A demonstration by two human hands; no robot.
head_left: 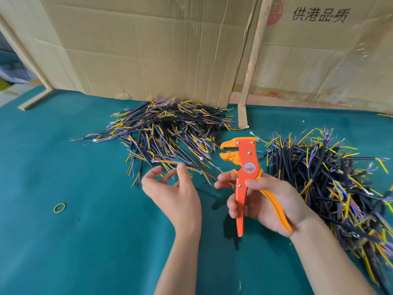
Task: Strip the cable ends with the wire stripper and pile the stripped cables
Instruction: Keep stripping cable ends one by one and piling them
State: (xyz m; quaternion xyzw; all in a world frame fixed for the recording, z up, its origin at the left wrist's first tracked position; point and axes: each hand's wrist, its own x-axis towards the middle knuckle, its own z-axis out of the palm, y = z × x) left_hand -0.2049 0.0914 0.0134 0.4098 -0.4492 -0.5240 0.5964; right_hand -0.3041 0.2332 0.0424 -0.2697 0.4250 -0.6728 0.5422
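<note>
My right hand (pixel 261 201) grips the orange wire stripper (pixel 246 167)

Its jaws gape apart; my left hand (pixel 172 188) hangs loose, holding nothing, near the far cable pile (pixel 170 128); another pile (pixel 331 177) lies beside my right hand.

Two cable piles are counted: one pile (pixel 168 133) at 12 o'clock, another pile (pixel 331 177) at 3 o'clock, each with too many cables to count. One stripper (pixel 244 167), one rubber band (pixel 59 207) at 9 o'clock, two hands and two cardboard sheets (pixel 148 45) are seen.
</note>
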